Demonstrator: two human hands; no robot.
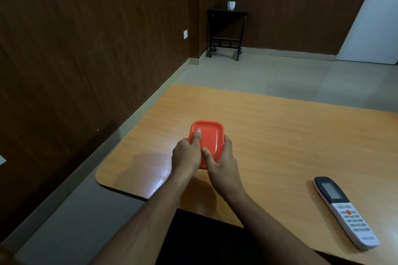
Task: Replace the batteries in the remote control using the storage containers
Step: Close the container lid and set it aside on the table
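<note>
Two hands, left hand (186, 153) and right hand (221, 162), clasping red container (210, 140); best pry lid corner upward, steadying base against table (280, 135).

A small black side table (226, 12) on casters is seen against dark wood-panelled walls (86, 38), topped by a white pot (231, 5) with a green plant. A white door (374, 28) is seen at right, beyond grey floor tiles (269, 75).
</note>
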